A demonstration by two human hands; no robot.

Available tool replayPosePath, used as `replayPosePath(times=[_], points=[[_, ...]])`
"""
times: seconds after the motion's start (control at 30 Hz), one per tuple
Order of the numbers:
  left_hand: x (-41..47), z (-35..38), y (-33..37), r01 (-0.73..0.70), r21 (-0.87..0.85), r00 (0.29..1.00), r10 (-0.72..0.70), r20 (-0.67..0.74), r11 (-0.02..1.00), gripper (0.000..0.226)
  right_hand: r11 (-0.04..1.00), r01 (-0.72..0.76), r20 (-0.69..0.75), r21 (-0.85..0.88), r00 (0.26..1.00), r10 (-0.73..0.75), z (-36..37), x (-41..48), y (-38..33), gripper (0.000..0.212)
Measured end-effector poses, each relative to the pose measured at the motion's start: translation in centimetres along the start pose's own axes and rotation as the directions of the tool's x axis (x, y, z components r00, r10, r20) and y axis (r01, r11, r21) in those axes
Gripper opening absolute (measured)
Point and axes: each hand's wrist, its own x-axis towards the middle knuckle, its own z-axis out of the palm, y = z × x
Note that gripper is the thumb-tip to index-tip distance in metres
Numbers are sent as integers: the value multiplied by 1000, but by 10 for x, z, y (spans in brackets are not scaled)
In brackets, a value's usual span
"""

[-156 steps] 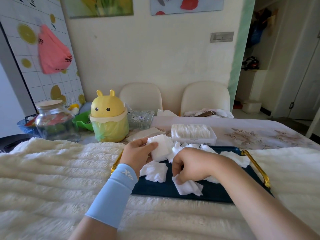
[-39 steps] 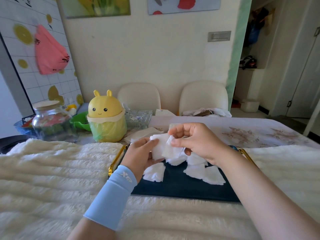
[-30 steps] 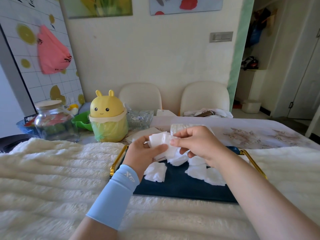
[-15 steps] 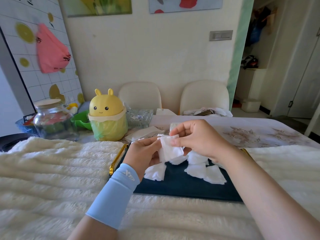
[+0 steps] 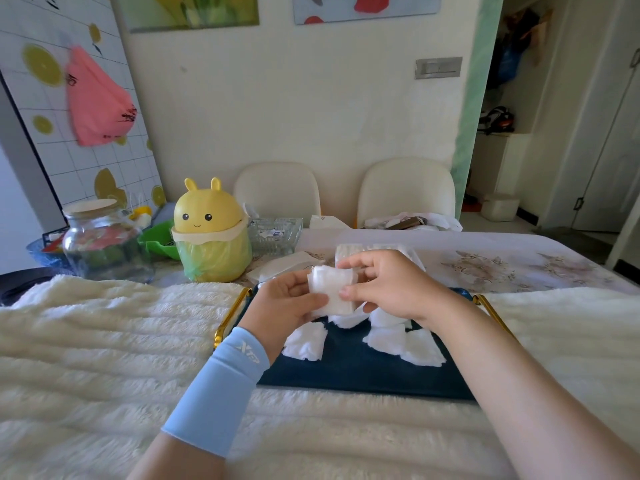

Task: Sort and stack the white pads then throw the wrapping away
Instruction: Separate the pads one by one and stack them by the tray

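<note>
White pads (image 5: 332,293) over tray (image 5: 363,374), bin (image 5: 212,237) nearby

At centre frame I see the left hand (image 5: 280,310) and right hand (image 5: 391,285) holding a pad stack (image 5: 332,289) between them, above the far end of the tray (image 5: 363,374). The tray lies on the blanket (image 5: 104,341) that fills the lower frame; loose pads (image 5: 306,342) lie on it below the hands. Behind the blanket, left of centre, stands the bin (image 5: 211,233), the jar (image 5: 100,237) further left, the dish (image 5: 277,233) just right. Two chairs (image 5: 277,192) sit furthest back, upper centre.
</note>
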Motion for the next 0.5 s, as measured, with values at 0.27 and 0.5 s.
replayPosePath(times=[0.27,0.5], points=[[18,3,11,-42,172,999,39,24,984,19,999,-42,89,29,995,39,-7,4,-5,21],[70,16,57,-85,341,996,68,62,936,49,971,-158,146,179,980,132,-50,46,-22,26]])
